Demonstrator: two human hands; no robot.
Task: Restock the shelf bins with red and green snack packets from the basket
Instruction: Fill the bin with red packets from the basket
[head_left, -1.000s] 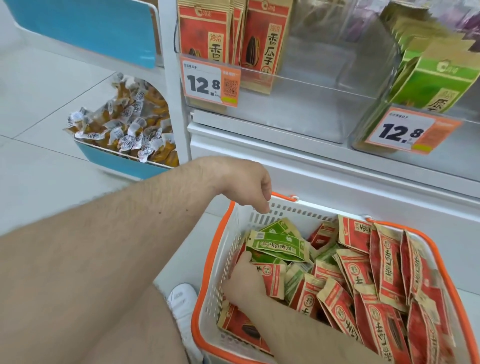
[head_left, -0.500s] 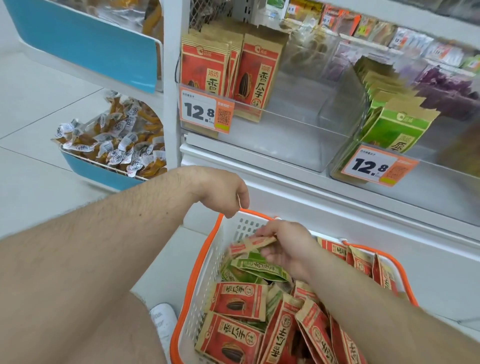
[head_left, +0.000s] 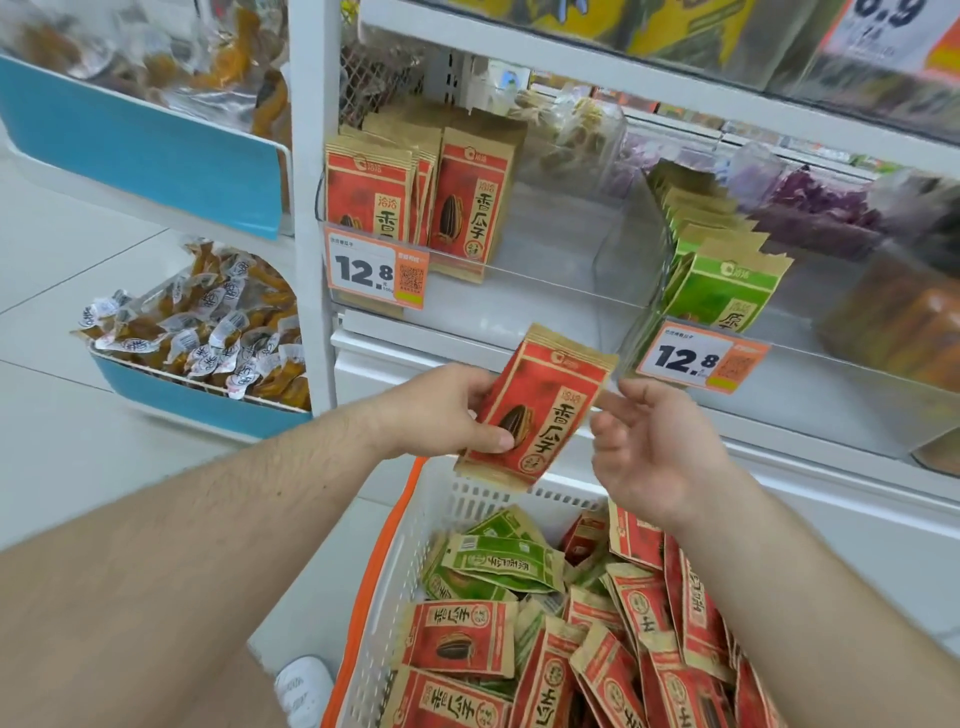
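- Pinching a red packet (head_left: 537, 405) by its lower left edge, the left hand (head_left: 441, 410) holds it face-up above the basket (head_left: 387, 561), thumb across the front and fingers behind. I'd guess it is held that way so the printed front ends up facing out, like the packs already on the shelf.
- Beside it, the right hand (head_left: 657, 447) hangs slack with fingers loosely spread, holding nothing; its fingertips are just off the packet's right edge, whether touching I cannot tell.
- On the shelf, the clear bin on the left (head_left: 519, 275) holds upright red packs (head_left: 415, 208) crowded at its left end behind a price tag (head_left: 376, 270), with plenty of bare room to their right. That looks like where this packet belongs.
- Next along, the neighbouring bin (head_left: 628, 249) has a row of green packs (head_left: 722, 280) standing front to back, with its own price tag (head_left: 698, 358).
- Down in the white, orange-rimmed basket lies a loose heap: mostly red packets (head_left: 613, 665), with some green packets (head_left: 498, 564) towards the far left corner.
- Off to the left, a blue tray (head_left: 208, 402) carries small clear-wrapped snacks (head_left: 208, 322), not part of this job.
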